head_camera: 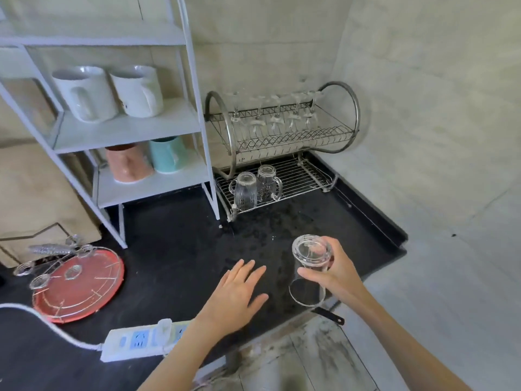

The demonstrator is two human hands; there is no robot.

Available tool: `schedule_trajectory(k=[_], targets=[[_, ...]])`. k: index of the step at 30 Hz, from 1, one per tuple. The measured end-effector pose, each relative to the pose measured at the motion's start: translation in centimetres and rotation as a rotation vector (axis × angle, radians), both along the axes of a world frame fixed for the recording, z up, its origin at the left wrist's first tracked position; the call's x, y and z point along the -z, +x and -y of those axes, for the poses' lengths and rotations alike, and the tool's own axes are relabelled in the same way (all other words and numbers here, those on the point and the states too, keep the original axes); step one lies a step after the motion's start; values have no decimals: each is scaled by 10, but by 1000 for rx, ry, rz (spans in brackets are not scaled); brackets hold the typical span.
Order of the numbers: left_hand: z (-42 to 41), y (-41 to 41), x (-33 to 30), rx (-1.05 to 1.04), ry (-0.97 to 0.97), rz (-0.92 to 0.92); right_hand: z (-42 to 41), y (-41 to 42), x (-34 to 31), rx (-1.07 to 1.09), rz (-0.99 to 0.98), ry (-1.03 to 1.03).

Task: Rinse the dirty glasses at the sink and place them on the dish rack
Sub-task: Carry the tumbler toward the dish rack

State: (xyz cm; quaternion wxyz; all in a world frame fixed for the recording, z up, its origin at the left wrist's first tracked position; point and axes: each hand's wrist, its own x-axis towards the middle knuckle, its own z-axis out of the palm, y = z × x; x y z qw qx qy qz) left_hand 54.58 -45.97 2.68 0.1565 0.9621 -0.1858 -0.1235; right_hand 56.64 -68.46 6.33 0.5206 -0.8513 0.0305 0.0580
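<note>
The glass [310,266] is clear and smooth. The dish rack [282,142] is shiny metal wire. The countertop [174,241] looks matt black, the shelf [127,128] painted white.

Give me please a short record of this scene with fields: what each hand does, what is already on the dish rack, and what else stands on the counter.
right hand: right hand holds a clear glass upside down above the black counter
left hand: left hand open, fingers spread, holds nothing
dish rack, lower tier: dish rack carries two glass mugs, upside down, side by side
dish rack, upper tier: stemmed glasses hang upside down
counter, left: white shelf with mugs, red round tray, power strip
</note>
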Motion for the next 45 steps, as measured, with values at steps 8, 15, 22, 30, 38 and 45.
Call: schedule_trajectory(k=[8,15,22,30,38,45], targets=[[29,110,22,-241,32,-27,46,158,20,-78,-16,40],[41,184,30,-487,74,-19,67,288,27,-199,-19,48],[36,216,48,-580,167,5,58,360,57,-284,-58,46],[35,206,70,-623,230,-7,36,387,71,-304,-66,90],[32,214,76,-563,360,188,35,391,75,-315,-97,89],[31,215,85,-582,362,260,37,392,75,-324,-163,60]])
